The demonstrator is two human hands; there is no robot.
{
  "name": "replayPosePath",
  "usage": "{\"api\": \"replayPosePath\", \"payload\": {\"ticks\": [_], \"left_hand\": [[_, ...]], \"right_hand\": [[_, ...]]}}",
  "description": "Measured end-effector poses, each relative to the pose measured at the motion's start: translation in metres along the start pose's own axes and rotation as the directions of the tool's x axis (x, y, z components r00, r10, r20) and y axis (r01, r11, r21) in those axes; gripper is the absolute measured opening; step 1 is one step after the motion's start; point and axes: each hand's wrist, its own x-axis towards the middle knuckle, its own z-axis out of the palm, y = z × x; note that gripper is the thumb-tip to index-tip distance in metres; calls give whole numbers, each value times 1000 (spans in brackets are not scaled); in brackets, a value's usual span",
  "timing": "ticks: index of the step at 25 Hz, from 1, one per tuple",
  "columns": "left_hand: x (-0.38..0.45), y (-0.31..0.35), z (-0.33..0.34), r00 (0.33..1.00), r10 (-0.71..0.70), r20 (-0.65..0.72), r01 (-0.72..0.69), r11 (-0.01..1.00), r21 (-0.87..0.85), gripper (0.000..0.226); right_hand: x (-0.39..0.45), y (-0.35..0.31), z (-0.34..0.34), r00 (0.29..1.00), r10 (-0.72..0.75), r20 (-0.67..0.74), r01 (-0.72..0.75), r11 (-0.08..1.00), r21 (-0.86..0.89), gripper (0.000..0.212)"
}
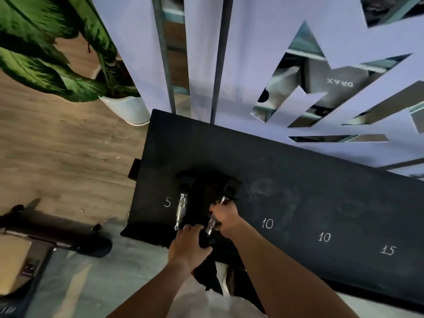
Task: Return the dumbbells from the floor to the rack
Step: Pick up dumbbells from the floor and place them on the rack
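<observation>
Rack (298, 171): a broad black sloped shelf running from the left edge down to the right, set against a white cut-out wall panel (263, 53). Chalk-like weight marks along its front: 5, 10, 10, 15. The 10 and 15 places hold nothing that I can see; faint dusty rings show where weights sit.

Floor (57, 145): wood-look planks left of the rack, grey strip nearer the person. A potted plant (68, 53) stands at the rack's far left corner. No dumbbell is visible on the floor in this view, though the view covers only a part of it.

Left dumbbell (181, 210): lies on the rack just right of the "5" mark, chrome handle pointing toward the person, black head at the far end. Looks seated.

Right dumbbell (215, 216): just beside the first, handle roughly parallel, slightly angled.

Right hand (226, 218): fingers curled round the right dumbbell's handle, gripping it.

Left hand (190, 244): fingers fairly straight, lying on the near black head between the two handles; whether it grips I cannot tell.

Judgement: the 5 pair is on the rack, the second one being settled. Release remains; heavier slots are unfilled, so more may be left.
</observation>
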Motion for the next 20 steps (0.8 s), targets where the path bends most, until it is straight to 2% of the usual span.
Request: {"api": "replayPosePath", "payload": {"ticks": [3, 9, 12, 14, 16, 18, 19, 20], "left_hand": [[7, 1, 1, 1000, -7, 24, 6, 998, 59, 63], [13, 3, 0, 995, 17, 99, -33, 985, 169, 44], [10, 6, -5, 989, 54, 135, -80, 977, 196, 40], [10, 16, -11, 982, 101, 158, -138, 960, 245, 33], [13, 33, -17, 962, 181, 206, -236, 929, 285, 23], [11, 55, -20, 944, 210, 256, -285, 908, 307, 22], [4, 81, -16, 925, 252, 285, -346, 866, 360, 22], [8, 86, -16, 923, 261, 283, -355, 862, 363, 22]], "right_hand": [[10, 2, 5, 1000, -22, -18, 21, 998, -54, 12], [12, 20, -2, 1000, -27, -5, 27, 999, -32, 16], [-1, 26, -6, 996, -93, 6, 93, 992, -89, 32], [-14, 30, -16, 994, -107, 18, 108, 994, -23, 38], [-27, 31, -36, 995, -95, -3, 95, 989, 112, 37], [-43, 37, -60, 998, -67, -13, 68, 971, 231, 25], [-54, 49, -88, 997, -60, -46, 71, 946, 317, 19], [-60, 51, -98, 997, -51, -58, 68, 939, 338, 16]]}}
